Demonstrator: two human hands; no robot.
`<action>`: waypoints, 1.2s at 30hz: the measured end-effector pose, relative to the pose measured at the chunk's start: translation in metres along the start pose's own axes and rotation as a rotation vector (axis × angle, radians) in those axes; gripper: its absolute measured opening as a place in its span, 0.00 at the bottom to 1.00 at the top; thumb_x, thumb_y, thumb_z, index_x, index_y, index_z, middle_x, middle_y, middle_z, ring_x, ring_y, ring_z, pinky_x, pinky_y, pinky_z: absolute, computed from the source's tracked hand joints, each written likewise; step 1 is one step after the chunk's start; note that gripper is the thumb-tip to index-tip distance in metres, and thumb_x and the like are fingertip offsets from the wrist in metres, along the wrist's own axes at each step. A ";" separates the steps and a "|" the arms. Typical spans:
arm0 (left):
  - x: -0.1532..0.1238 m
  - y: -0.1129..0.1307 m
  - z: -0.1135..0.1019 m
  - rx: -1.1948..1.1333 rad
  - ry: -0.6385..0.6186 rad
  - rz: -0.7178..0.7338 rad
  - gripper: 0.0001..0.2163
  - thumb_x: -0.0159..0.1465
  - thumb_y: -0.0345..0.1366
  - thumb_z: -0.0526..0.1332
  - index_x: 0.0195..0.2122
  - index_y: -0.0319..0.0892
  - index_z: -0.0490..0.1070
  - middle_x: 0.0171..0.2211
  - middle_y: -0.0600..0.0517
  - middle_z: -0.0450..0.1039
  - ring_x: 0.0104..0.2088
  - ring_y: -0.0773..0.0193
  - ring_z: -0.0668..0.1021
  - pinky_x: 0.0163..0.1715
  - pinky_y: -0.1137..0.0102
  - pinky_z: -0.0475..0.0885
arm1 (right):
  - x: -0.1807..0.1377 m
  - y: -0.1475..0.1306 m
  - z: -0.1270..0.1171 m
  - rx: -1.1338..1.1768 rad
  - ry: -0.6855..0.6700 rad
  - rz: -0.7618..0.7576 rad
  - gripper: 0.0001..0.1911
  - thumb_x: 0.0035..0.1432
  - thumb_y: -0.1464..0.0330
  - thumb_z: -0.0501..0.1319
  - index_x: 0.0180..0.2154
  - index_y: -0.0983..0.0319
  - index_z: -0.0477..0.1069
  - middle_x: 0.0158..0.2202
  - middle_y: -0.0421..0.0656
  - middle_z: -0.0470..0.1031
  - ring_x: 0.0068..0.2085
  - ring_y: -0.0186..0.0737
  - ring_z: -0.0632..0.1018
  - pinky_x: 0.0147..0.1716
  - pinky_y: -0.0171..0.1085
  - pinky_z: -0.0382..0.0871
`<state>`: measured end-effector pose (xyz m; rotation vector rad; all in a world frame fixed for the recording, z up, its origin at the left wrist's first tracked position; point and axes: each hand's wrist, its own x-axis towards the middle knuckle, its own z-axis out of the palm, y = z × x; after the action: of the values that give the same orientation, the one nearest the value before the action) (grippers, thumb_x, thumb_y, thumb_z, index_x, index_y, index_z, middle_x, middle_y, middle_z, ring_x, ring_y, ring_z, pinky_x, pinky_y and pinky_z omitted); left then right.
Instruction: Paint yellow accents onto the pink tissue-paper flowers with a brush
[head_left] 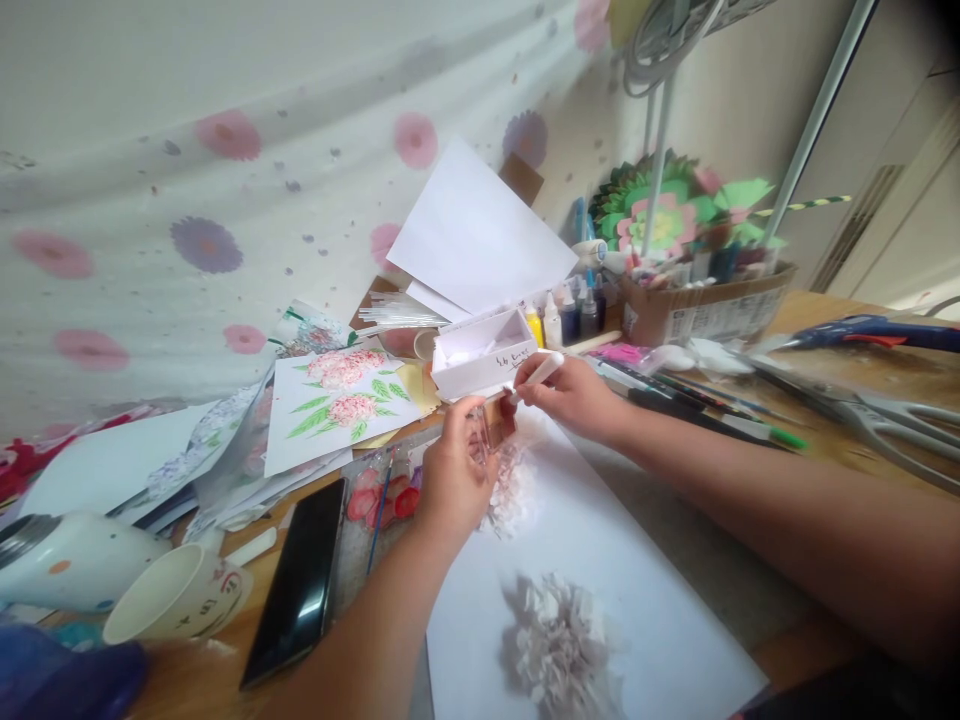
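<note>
My left hand [457, 475] is closed around a small clear container [482, 428], mostly hidden by the fingers. Just to its right, my right hand [566, 398] pinches a white pen-like tool [545, 367], whose tip is too blurred to make out. Both hands are over the upper part of a white paper sheet [637, 600]. Below my left hand sits a pale pinkish ruffled paper flower [511, 495], partly covered. Nearer to me on the sheet is a second whitish ruffled flower [562, 640]. Behind the hands stands a white open box [480, 370] with handwriting on it.
A painted flower picture [345, 400], black phone [296, 575] and paper cup [180, 595] are on the left. Scissors [877, 410], a glue gun [870, 330] and several brushes are on the right. Small bottles [553, 322] and a cardboard box [705, 310] stand behind.
</note>
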<state>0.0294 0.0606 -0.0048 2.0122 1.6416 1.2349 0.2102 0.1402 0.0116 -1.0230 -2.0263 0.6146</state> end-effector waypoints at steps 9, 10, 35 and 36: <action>0.000 0.002 -0.001 0.003 0.024 -0.018 0.27 0.56 0.21 0.63 0.54 0.49 0.62 0.40 0.52 0.81 0.36 0.60 0.84 0.36 0.68 0.79 | -0.002 -0.004 0.002 0.055 -0.024 -0.003 0.10 0.65 0.64 0.62 0.43 0.64 0.74 0.42 0.43 0.78 0.41 0.38 0.80 0.41 0.43 0.77; 0.001 0.003 -0.001 0.003 0.026 -0.020 0.27 0.55 0.21 0.63 0.54 0.49 0.62 0.39 0.53 0.81 0.36 0.60 0.84 0.36 0.68 0.79 | -0.001 -0.003 0.001 0.068 -0.048 -0.001 0.10 0.66 0.64 0.62 0.43 0.64 0.74 0.41 0.43 0.78 0.39 0.38 0.80 0.40 0.42 0.77; 0.002 0.006 -0.002 0.020 0.044 -0.035 0.26 0.55 0.22 0.64 0.53 0.48 0.62 0.37 0.54 0.81 0.35 0.59 0.84 0.36 0.68 0.78 | -0.003 -0.008 0.006 0.113 -0.056 0.047 0.11 0.66 0.63 0.61 0.44 0.64 0.74 0.41 0.43 0.79 0.39 0.37 0.80 0.39 0.42 0.78; 0.002 0.006 -0.002 0.026 0.045 -0.036 0.26 0.55 0.22 0.64 0.53 0.48 0.62 0.36 0.54 0.81 0.35 0.59 0.84 0.36 0.68 0.78 | -0.003 -0.007 0.007 0.116 -0.085 0.047 0.11 0.66 0.63 0.62 0.44 0.64 0.74 0.40 0.42 0.79 0.37 0.36 0.80 0.38 0.41 0.78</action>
<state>0.0316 0.0597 0.0008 1.9748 1.7155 1.2621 0.2029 0.1332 0.0109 -0.9935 -2.0190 0.8030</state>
